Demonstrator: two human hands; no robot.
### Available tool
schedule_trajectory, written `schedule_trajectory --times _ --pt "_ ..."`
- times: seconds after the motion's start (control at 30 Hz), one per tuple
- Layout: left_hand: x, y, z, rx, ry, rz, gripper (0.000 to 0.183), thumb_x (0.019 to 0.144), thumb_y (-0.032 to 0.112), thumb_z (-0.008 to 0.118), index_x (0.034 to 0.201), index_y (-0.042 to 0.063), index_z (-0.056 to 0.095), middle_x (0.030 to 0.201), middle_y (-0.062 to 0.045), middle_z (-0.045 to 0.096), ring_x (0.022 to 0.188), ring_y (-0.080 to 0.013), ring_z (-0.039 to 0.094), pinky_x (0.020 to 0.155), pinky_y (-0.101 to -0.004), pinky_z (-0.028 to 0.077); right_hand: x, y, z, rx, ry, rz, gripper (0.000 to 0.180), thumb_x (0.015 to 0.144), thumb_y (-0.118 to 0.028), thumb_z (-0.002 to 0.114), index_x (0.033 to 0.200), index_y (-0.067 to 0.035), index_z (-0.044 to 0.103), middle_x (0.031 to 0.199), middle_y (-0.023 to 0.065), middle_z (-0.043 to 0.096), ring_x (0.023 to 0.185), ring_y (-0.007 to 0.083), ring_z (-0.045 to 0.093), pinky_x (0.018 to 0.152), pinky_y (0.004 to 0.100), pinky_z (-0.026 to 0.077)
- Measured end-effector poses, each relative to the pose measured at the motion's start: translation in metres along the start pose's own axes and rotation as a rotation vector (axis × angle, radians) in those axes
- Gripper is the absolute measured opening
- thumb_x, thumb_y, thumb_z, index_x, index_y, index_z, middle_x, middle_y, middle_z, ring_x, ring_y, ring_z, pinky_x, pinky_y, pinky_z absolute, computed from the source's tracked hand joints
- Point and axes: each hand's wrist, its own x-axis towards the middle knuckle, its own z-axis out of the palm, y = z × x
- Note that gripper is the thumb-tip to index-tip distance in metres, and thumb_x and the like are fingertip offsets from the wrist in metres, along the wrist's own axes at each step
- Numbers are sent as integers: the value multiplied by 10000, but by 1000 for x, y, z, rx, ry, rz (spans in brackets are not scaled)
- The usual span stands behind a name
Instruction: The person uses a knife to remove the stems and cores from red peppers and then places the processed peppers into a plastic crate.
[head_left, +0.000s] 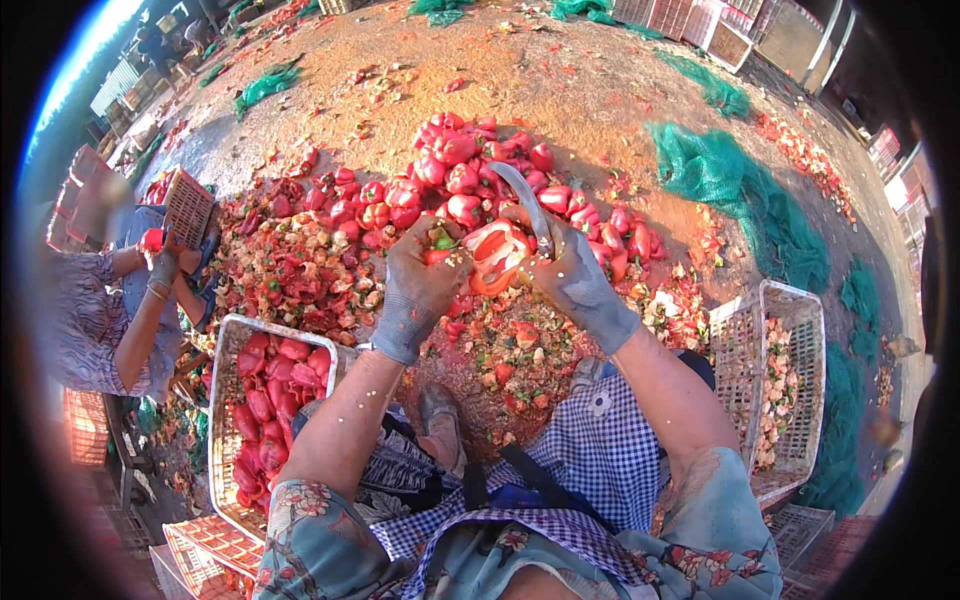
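Note:
Between my gloved hands is a cut-open red bell pepper (496, 255), its pale ribs and hollow inside facing up. My left hand (426, 279) grips the pepper's left side, with a green stem piece (442, 240) showing by the fingers. In my right hand (574, 274) is a curved knife (523, 196), its blade pointing up and away; these fingers also touch the pepper's right side. Pale seeds stick to both gloves. Just beyond the hands lies a heap of whole red bell peppers (457, 154).
At my left stands a crate of red peppers (217, 420); at my right, a white plastic crate (814, 390). Pepper scraps (300, 274) cover the ground ahead and between my feet. Green netting (739, 176) lies at right. A co-worker (112, 322) sits at left, beside another crate (187, 206).

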Motion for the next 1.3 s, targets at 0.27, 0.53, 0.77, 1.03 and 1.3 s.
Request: schedule_trajectory --times 0.27,0.53,0.77,1.03,1.3 --pt "-4 11 6 478 128 446 202 678 -4 644 867 27 579 848 -108 578 764 -215 580 698 -317 472 -1 11 3 -106 165 228 394 837 -250 706 1101 -4 550 732 -13 549 550 49 510 469 222 412" --pt "-9 12 12 555 121 568 251 659 30 686 895 39 601 910 -143 598 881 -317 582 774 -397 468 -13 41 12 -513 308 -147 436 817 -188 687 1142 23 486 927 113 497 826 173 515 682 301 440" --pt "-6 11 8 599 9 392 309 674 110 774 945 43 640 889 -118 608 858 -272 587 770 -364 472 -18 39 9 -97 174 10 476 799 -144 663 1190 28 454 974 114 511 865 212 513 731 327 432" --pt "8 -19 4 334 148 203 241 721 63 728 927 -2 620 848 -61 633 775 -129 583 688 -288 477 -23 30 10 -304 191 -272 555 765 -198 696 1220 35 479 985 188 591 885 322 598 778 384 484" --pt "4 -22 -16 -10 109 -71 225 784 -6 676 997 -19 607 848 -67 670 725 -104 603 631 -236 502 4 20 9 -302 75 -149 431 771 -161 718 1113 43 554 892 132 638 822 257 615 722 347 484"
